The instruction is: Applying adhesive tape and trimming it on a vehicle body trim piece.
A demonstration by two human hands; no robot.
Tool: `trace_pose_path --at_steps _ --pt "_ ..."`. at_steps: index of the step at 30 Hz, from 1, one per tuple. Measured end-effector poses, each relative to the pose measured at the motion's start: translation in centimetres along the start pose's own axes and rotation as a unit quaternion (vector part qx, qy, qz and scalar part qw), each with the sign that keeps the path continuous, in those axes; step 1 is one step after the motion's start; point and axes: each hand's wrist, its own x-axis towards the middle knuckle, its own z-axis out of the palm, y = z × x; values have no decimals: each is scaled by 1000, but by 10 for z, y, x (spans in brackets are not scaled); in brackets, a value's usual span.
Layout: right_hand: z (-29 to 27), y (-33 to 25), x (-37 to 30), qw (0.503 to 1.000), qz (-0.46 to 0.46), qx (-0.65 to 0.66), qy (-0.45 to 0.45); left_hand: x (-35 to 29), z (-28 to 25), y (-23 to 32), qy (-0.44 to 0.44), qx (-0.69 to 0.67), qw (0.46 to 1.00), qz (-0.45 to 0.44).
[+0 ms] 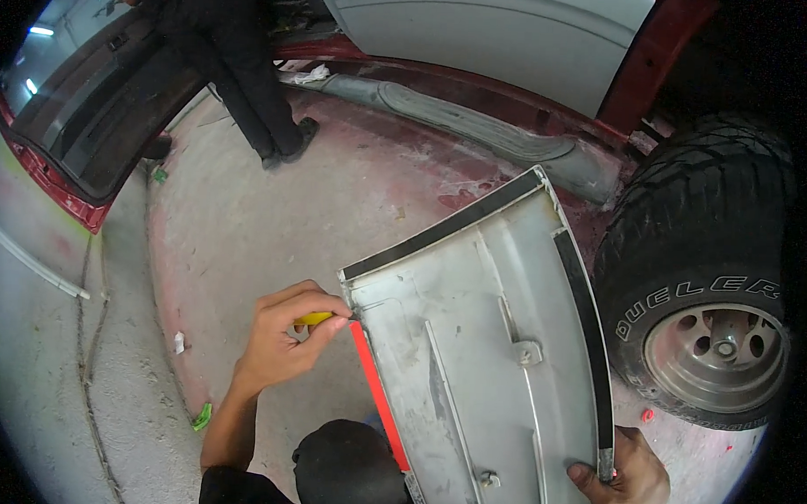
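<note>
A long grey, slightly curved car trim panel (pixel 471 343) stands tilted before me, its inner side with ribs and clips showing. My left hand (pixel 292 335) pinches a small yellow tool (pixel 312 319) between thumb and fingers. Its dark tip is at the panel's left edge, by the upper end of a red strip of tape (pixel 380 395). My right hand (pixel 625 477) is closed around the panel's lower right edge, thumb on the inner face. Black tape strips run along the top edge (pixel 444 229) and right edge (pixel 588 321).
To the right stands a large wheel with a black tyre (pixel 698 227). Behind the panel is a red vehicle with a pale door (pixel 491 37) and grey side step (pixel 461 121). A person in dark clothes (pixel 241 69) stands far left, near a detached red vehicle door (pixel 97 126). A dark rounded shape (pixel 347 468) is below.
</note>
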Motion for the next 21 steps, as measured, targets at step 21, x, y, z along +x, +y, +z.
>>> trace_pose_path --at_steps 21 --pt "1 2 3 1000 -2 -6 -9 -3 0 -5 -4 -23 1000 -8"
